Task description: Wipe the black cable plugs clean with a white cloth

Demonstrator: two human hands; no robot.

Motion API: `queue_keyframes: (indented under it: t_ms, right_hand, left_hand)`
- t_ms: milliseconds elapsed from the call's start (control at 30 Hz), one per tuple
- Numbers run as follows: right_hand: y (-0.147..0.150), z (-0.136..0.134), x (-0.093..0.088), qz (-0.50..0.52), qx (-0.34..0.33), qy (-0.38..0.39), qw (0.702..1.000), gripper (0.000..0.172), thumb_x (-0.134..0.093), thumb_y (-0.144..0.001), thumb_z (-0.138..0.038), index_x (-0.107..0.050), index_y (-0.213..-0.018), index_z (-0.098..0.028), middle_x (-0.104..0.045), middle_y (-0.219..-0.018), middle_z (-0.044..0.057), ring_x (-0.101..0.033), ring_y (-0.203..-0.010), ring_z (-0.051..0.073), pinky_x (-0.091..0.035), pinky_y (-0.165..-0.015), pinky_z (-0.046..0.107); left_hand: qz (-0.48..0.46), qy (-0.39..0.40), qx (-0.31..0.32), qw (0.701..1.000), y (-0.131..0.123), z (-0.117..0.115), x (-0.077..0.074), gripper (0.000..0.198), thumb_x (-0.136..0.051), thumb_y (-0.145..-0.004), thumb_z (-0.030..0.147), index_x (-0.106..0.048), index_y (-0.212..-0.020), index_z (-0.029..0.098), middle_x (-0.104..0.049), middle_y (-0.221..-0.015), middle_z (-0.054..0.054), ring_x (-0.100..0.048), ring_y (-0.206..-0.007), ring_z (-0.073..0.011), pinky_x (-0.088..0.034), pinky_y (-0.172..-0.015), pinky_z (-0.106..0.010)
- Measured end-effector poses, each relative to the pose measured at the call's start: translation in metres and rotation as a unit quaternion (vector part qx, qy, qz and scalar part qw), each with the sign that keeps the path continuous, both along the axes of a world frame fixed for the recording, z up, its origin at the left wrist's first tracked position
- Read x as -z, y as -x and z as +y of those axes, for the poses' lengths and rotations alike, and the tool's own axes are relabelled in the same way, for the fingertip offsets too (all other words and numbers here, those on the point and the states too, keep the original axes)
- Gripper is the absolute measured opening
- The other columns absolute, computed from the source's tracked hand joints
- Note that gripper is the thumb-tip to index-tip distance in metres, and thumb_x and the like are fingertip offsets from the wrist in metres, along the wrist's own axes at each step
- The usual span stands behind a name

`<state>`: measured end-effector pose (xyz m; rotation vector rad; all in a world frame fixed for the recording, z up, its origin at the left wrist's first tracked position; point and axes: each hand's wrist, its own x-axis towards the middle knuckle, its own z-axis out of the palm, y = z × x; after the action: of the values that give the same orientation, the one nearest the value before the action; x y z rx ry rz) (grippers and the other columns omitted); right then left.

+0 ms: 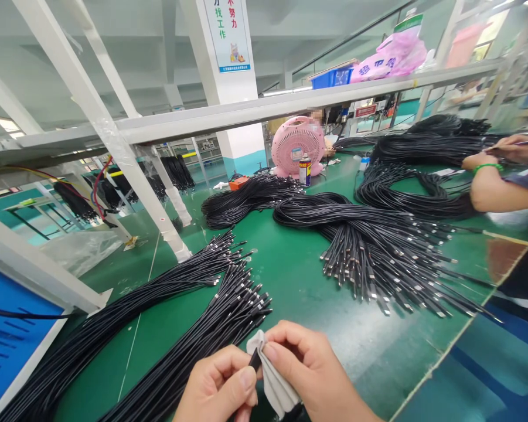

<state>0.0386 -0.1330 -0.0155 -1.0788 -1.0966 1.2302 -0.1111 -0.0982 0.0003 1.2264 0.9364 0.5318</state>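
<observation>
At the front edge of the green table, my left hand [223,384] is closed in a pinch on a black cable connector [255,360]. My right hand [305,366] grips a light grey cloth [276,384], folded against the connector's upper end. Most of that cable is hidden by my hands. Just beyond my left hand lies a bundle of black cables [202,337], its metal-tipped plugs pointing away to the right. A second bundle [158,296] runs alongside it on the left. To the right, a large looped cable bundle [360,225] spreads its plugs towards me.
A pink fan [296,146] stands at the back beside a spray can [305,171]. A white metal frame post [136,170] rises at left, with a shelf beam [290,105] across. At right, a co-worker's arm [494,181] is near more cables [422,149]. A blue crate [13,340] sits left.
</observation>
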Motion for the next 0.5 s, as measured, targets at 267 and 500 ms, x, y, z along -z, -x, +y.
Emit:
queue_keyframes:
  t_ms: [267,500]
  right_hand:
    - [-0.003,-0.001,0.01,-0.016,0.011,0.034,0.999,0.033,-0.051,-0.08,-0.042,-0.059,-0.072,-0.011,-0.058,-0.07,0.006,-0.048,-0.061,0.014,-0.039,-0.054,0.024]
    - [-0.01,-0.002,0.005,0.024,0.027,0.014,0.999,0.028,-0.054,-0.081,-0.038,-0.059,-0.073,-0.012,-0.055,-0.066,0.002,-0.045,-0.061,0.012,-0.037,-0.056,0.023]
  left_hand:
    - [-0.075,0.107,-0.034,0.991,0.001,0.0,-0.003,0.037,-0.073,-0.059,0.047,-0.061,-0.065,0.012,-0.044,-0.042,0.005,-0.031,-0.034,-0.0012,-0.02,-0.038,-0.014]
    - [0.065,-0.116,-0.007,0.991,0.001,-0.001,0.001,0.024,-0.065,-0.069,0.039,-0.063,-0.066,0.016,-0.052,-0.056,0.001,-0.05,-0.048,-0.0087,-0.039,-0.051,-0.018]
